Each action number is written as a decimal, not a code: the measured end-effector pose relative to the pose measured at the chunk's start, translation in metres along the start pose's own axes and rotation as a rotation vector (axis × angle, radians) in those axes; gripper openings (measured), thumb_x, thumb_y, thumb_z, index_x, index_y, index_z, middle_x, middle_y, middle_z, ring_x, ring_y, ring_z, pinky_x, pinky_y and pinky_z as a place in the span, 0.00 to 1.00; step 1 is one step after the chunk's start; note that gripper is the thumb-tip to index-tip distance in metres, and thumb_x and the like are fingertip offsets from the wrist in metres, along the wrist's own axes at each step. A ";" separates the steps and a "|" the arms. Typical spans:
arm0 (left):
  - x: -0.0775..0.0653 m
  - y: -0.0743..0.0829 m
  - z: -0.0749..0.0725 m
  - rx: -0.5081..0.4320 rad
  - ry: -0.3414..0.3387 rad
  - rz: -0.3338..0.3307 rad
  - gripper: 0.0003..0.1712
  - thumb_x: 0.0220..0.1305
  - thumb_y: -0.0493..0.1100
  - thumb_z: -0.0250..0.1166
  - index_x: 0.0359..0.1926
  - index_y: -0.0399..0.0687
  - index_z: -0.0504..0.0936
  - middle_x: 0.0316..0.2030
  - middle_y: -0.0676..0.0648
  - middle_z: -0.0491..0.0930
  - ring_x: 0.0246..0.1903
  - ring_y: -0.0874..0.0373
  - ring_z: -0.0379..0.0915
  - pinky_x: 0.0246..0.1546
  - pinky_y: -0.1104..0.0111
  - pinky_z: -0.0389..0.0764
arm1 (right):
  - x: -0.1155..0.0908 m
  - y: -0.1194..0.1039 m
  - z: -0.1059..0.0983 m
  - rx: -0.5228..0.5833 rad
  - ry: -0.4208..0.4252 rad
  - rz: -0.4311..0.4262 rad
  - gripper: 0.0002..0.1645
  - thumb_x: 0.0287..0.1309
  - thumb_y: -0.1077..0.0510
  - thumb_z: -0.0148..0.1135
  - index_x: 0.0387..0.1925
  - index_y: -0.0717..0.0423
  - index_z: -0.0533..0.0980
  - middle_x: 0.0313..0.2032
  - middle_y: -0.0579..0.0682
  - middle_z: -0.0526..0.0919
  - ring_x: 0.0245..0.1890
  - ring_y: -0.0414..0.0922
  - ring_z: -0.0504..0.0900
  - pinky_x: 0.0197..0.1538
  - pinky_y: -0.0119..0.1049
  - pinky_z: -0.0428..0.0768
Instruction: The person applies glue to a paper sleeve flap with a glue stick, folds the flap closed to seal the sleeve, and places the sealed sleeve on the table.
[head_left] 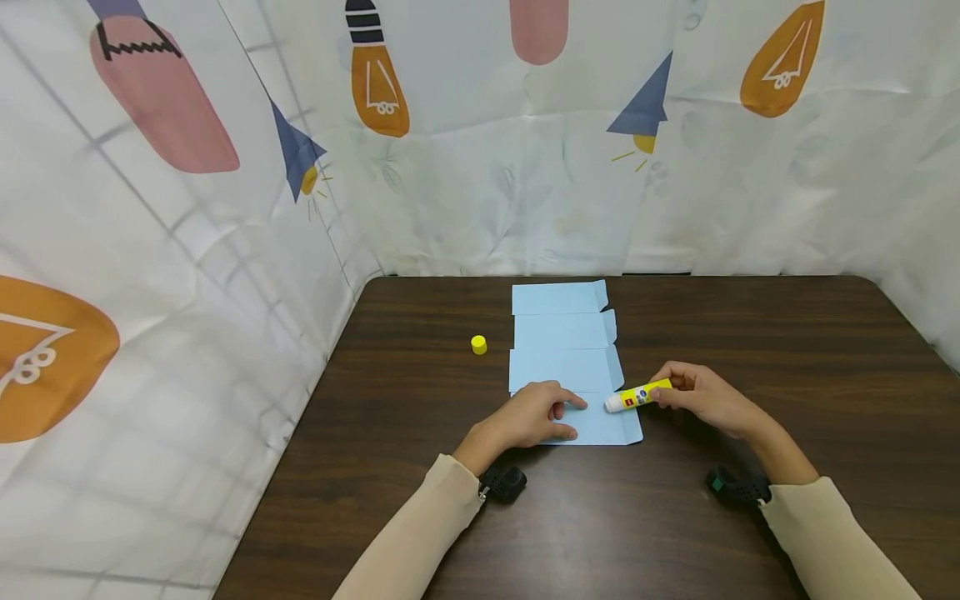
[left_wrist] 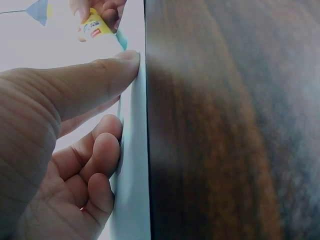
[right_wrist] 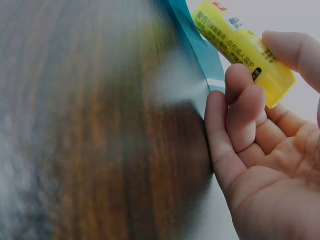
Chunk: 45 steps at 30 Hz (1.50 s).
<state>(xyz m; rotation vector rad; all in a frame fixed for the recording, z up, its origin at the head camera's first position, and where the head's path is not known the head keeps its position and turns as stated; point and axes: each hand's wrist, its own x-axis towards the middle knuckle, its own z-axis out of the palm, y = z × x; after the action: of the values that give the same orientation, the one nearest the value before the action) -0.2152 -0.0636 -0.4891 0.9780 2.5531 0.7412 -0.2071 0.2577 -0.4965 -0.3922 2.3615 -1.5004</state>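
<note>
A light blue sheet of folded, flapped paper (head_left: 564, 368) lies lengthwise on the table, creased into several panels with small tabs down its right side. My left hand (head_left: 528, 412) rests on its nearest panel, thumb and index finger stretched out on the paper, the other fingers loosely bent. My right hand (head_left: 701, 398) pinches a yellow glue stick (head_left: 637, 396) by its rear end. The uncapped white end points left, over the right part of that same panel; whether it touches the paper I cannot tell. In the right wrist view, thumb and fingers hold the yellow barrel (right_wrist: 245, 47).
A small yellow cap (head_left: 478, 345) stands on the dark wooden table (head_left: 787, 333), left of the paper. White patterned cloth (head_left: 480, 192) hangs behind the table and along its left side. Dark bands (head_left: 504, 484) are on both wrists.
</note>
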 end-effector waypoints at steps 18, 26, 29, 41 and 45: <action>0.000 0.002 0.000 -0.004 -0.003 -0.012 0.24 0.63 0.48 0.74 0.60 0.56 0.85 0.28 0.56 0.72 0.26 0.66 0.64 0.29 0.77 0.67 | -0.002 -0.003 0.000 0.030 0.027 0.003 0.16 0.71 0.55 0.62 0.49 0.66 0.77 0.32 0.48 0.79 0.31 0.48 0.76 0.33 0.35 0.76; 0.000 0.002 0.000 0.009 0.001 -0.001 0.24 0.63 0.48 0.74 0.60 0.55 0.85 0.28 0.56 0.72 0.27 0.66 0.64 0.30 0.78 0.67 | -0.002 -0.001 0.000 0.003 -0.017 0.003 0.12 0.69 0.56 0.64 0.43 0.62 0.79 0.30 0.52 0.82 0.30 0.49 0.77 0.32 0.36 0.76; -0.001 0.002 0.000 -0.001 0.001 -0.006 0.24 0.63 0.48 0.74 0.60 0.55 0.85 0.28 0.56 0.72 0.26 0.66 0.64 0.30 0.77 0.67 | -0.001 -0.001 -0.001 -0.003 -0.046 0.002 0.10 0.68 0.56 0.65 0.41 0.61 0.79 0.30 0.53 0.82 0.30 0.49 0.77 0.32 0.35 0.76; -0.001 0.000 0.000 -0.009 0.005 -0.003 0.24 0.63 0.48 0.74 0.60 0.55 0.85 0.28 0.56 0.73 0.27 0.66 0.65 0.30 0.77 0.68 | -0.003 -0.001 -0.002 0.026 -0.143 -0.039 0.07 0.67 0.59 0.63 0.40 0.61 0.79 0.28 0.53 0.81 0.30 0.48 0.78 0.34 0.36 0.76; 0.000 0.000 0.000 -0.006 0.005 -0.003 0.24 0.63 0.48 0.74 0.60 0.55 0.85 0.28 0.56 0.73 0.27 0.66 0.65 0.30 0.77 0.68 | -0.004 -0.001 -0.002 0.030 -0.159 -0.053 0.06 0.67 0.60 0.63 0.40 0.61 0.79 0.27 0.51 0.80 0.30 0.48 0.78 0.34 0.37 0.76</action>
<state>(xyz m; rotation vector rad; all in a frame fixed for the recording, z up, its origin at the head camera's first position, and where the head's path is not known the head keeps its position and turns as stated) -0.2149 -0.0634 -0.4892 0.9708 2.5548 0.7513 -0.2043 0.2606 -0.4940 -0.5493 2.2194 -1.4681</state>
